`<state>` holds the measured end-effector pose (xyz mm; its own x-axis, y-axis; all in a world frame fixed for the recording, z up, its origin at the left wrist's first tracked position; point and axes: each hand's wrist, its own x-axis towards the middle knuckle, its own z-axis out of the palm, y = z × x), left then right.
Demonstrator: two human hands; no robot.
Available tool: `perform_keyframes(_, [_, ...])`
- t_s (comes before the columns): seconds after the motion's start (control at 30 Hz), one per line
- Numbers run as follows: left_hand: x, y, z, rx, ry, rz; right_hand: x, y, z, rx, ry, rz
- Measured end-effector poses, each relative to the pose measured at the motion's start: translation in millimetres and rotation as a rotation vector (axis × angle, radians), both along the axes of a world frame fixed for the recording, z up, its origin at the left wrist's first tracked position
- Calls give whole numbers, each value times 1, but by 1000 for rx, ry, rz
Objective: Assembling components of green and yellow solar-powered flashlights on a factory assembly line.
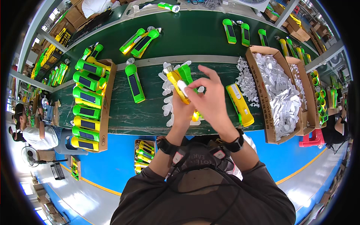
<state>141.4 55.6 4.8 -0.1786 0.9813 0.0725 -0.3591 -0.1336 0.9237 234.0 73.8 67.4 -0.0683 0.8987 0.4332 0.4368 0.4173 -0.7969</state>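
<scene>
Left carton [106, 112]: held green and yellow torches [87, 95], perhaps finished.
Left hand [182, 109]: gripped a yellow torch [173, 79] above the bench [144, 116], seemingly unfinished.
Right hand [212, 96]: pinched a white strip [182, 86] against it.
Lone torch [242, 107]: lay further right, strip apparently on.
Right carton [260, 98]: held white pieces [282, 103], plenty left.

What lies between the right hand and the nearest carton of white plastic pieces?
In the head view, a yellow flashlight, then a heap of small white pieces.
</scene>
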Motion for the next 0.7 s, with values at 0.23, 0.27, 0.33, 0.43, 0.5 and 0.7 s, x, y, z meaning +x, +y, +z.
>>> perform_keyframes(0.23, [-1, 9, -6, -30, 132, 81, -15, -4, -7, 37, -108, -114])
perform_keyframes(0.27, [-1, 9, -6, 22, 150, 93, -16, -5, -7, 38, -108, -112])
perform_keyframes(0.33, [-1, 8, -5, 74, 168, 102, -19, -5, -9, 65, -106, -109])
perform_keyframes(0.43, [-1, 6, -6, 67, 103, 54, -20, -7, -16, 58, -79, -100])
perform_keyframes(0.5, [0, 5, -6, 61, 58, 20, -24, -9, -22, 118, -75, -83])
perform_keyframes(0.7, [-4, 2, -5, 39, -79, -80, 4, -25, -4, 76, 35, -73])
